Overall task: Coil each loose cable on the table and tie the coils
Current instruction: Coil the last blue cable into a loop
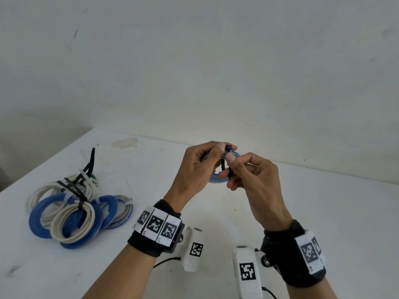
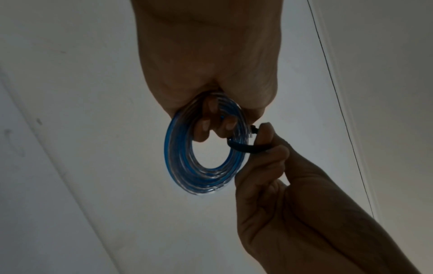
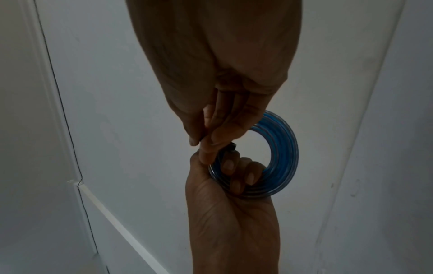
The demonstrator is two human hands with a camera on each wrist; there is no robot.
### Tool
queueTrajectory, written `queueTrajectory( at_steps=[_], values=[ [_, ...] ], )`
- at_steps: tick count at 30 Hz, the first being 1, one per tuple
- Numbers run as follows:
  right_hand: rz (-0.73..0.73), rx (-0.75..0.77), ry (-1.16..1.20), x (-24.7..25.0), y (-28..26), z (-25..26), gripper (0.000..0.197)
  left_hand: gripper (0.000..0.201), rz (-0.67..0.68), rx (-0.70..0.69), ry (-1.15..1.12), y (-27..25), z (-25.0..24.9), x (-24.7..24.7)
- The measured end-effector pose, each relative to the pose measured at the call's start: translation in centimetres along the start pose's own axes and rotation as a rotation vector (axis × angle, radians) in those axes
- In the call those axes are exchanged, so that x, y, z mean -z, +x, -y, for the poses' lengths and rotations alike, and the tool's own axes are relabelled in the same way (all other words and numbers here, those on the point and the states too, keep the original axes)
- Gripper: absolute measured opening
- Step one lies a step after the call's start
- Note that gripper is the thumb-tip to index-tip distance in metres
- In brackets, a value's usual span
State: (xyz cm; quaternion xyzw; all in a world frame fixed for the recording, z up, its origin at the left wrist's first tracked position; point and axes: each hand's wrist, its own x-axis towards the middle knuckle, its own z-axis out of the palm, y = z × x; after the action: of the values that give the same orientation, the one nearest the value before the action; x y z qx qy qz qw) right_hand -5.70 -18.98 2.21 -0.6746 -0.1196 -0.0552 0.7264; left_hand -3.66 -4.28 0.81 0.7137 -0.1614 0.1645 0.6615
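Above the table's middle I hold a small coil of blue cable [image 1: 217, 177] [image 2: 187, 163] [image 3: 281, 144]. My left hand [image 1: 200, 162] [image 2: 211, 118] grips the coil's upper part, fingers curled through its hole. A black tie [image 1: 224, 164] [image 2: 246, 148] loops around the coil's strands. My right hand [image 1: 230, 167] [image 2: 264, 140] [image 3: 211, 137] pinches this tie between thumb and forefinger, right beside the left thumb. The tie's head [image 1: 228, 147] shows at the top, by the left thumb.
A heap of tied coils [image 1: 79, 210], blue, cream and grey, lies at the table's left with black ties [image 1: 86, 169] sticking up from it. The white table [image 1: 323, 212] meets a white wall at the back.
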Motion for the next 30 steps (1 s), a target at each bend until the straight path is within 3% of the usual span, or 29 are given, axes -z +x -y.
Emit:
queueTrajectory(
  at_steps=[30],
  values=[
    [0.084,-0.049,-0.006,1.3,0.4,-0.3,0.023,0.033,0.041,0.048,-0.014,0.0,-0.1,-0.2]
  ],
)
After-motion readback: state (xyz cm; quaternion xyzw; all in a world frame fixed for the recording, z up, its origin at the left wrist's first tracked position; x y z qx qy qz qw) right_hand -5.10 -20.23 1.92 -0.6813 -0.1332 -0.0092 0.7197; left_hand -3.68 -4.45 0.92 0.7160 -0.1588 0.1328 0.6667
